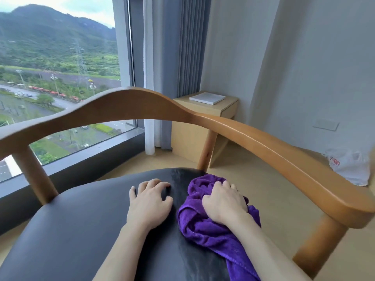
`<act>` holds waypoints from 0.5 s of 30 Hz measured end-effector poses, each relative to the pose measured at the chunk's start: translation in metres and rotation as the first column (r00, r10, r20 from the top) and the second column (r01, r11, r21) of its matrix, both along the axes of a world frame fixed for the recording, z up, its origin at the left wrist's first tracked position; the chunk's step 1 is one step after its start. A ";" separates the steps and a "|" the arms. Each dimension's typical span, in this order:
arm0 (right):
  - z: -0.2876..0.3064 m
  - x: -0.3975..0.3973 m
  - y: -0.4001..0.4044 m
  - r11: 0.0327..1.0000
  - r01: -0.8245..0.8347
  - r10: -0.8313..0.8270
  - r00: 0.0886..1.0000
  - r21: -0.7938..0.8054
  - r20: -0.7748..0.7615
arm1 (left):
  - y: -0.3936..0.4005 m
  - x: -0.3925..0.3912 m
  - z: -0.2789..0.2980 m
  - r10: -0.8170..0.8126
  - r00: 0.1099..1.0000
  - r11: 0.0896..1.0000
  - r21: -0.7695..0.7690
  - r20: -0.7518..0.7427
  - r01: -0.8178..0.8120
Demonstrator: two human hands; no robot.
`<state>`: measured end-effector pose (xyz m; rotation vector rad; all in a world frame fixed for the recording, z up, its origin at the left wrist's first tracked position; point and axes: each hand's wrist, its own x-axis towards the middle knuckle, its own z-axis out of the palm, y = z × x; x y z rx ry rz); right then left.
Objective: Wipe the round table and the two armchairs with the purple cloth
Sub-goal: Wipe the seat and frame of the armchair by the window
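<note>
Head view: right hand [224, 201] grips purple cloth [203, 226] on the armchair [67, 230] seat; left hand [150, 201] rests beside, fingers loosely bent.

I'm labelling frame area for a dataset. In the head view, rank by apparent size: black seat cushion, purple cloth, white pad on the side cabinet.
1. Black seat cushion, largest by far.
2. Purple cloth.
3. White pad, smallest, though it lies farther from the camera.
</note>
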<state>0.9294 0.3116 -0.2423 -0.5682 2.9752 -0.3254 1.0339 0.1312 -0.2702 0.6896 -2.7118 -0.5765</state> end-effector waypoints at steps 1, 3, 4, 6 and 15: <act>0.000 0.001 0.000 0.999 -0.004 0.004 1.000 -0.035 -0.007 | 0.001 -0.001 0.001 0.003 1.000 1.000 -0.002 0.001 -0.003; 0.003 -0.005 -0.009 0.986 -0.050 0.053 0.998 -0.159 0.018 | 0.005 -0.001 0.002 0.010 1.000 1.000 -0.003 0.001 -0.010; 0.007 -0.009 -0.018 0.975 -0.082 0.092 0.995 -0.205 0.042 | 0.005 -0.002 0.002 0.013 1.000 1.000 -0.005 0.001 -0.013; 0.016 -0.020 -0.036 0.966 -0.105 0.132 0.986 -0.236 0.102 | 0.005 -0.002 0.000 0.016 1.000 1.000 -0.006 0.004 -0.016; 0.007 -0.010 -0.021 0.994 -0.085 0.088 0.996 -0.068 0.036 | -0.002 -0.003 -0.006 0.002 1.000 1.000 -0.007 0.006 -0.002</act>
